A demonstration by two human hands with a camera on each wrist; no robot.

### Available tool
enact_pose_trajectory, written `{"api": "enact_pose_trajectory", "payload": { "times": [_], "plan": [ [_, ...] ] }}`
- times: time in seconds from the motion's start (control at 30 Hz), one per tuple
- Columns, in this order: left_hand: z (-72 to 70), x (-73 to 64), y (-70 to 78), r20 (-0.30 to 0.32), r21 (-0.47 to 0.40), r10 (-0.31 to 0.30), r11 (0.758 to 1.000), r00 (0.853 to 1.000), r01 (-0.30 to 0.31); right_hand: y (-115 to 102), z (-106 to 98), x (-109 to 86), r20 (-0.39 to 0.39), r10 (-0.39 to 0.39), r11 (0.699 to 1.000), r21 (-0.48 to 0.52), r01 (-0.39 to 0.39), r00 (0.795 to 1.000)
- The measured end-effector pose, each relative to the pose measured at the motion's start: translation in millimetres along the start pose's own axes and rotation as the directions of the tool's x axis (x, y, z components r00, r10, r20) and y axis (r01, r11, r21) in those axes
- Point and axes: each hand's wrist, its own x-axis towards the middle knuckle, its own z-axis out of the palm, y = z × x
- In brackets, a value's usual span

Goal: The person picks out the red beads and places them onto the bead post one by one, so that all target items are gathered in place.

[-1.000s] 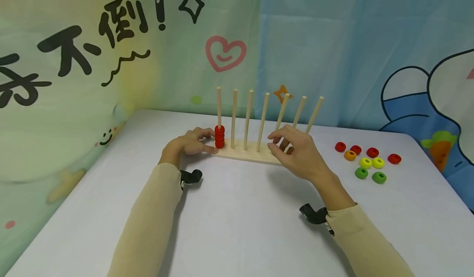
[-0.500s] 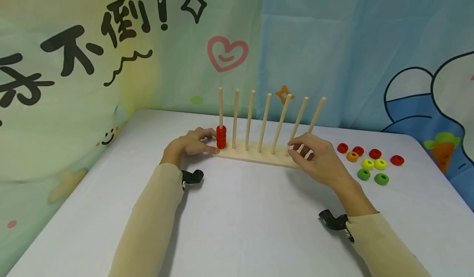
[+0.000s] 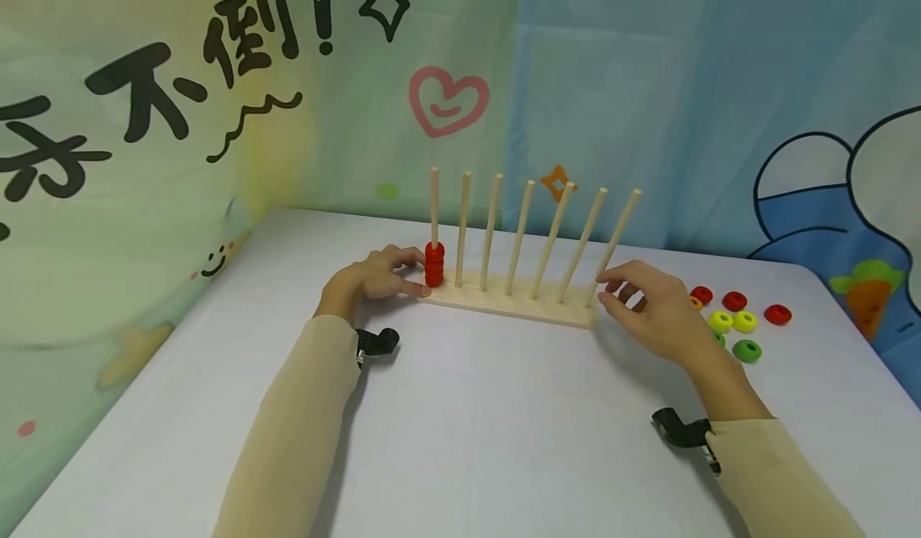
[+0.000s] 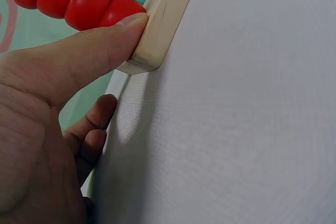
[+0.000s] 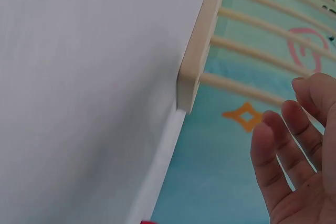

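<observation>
A wooden peg stand has a flat base and a row of several upright pegs. Several red beads are stacked at the bottom of its leftmost peg. My left hand holds the base's left end. In the left wrist view its thumb presses the base corner beside the lowest bead; the index finger is hidden there. My right hand is at the stand's right end, near the rightmost peg. Its fingers are bent loosely, with nothing between them and the thumb.
Loose beads lie on the white table right of my right hand: red, yellow and green. An orange bead is partly covered by that hand. A printed cloth hangs behind the table.
My right hand has moved rightward along the pegs, from the middle of the stand to its right end, and now covers part of the loose beads. My left hand stays put.
</observation>
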Motion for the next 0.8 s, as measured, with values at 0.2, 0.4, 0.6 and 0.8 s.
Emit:
{"api": "enact_pose_trajectory", "payload": {
  "times": [0.2, 0.4, 0.6, 0.8],
  "plan": [
    [-0.1, 0.9, 0.1, 0.002, 0.008, -0.005, 1.0, 1.0, 0.005, 15.4, -10.6, -0.2, 0.019, 0.075, 0.996, -0.043, -0.074, 0.997],
    [-1.2, -0.9, -1.2, 0.001, 0.005, -0.011, 1.0, 1.0, 0.011, 29.7, -18.2, 1.5, 0.064, 0.175, 0.983, -0.07, -0.17, 0.983],
    [-0.3, -0.3, -1.3, 0.002, 0.002, -0.004, 1.0, 1.0, 0.004, 43.4, -26.8, -3.9, 0.096, 0.277, 0.957, -0.115, -0.266, 0.956],
    [-0.1, 0.9, 0.3, 0.008, 0.011, 0.0, 1.0, 1.0, 0.0, 59.4, -36.1, -10.4, 0.088, 0.344, 0.93, -0.165, -0.327, 0.935]
  ]
}}
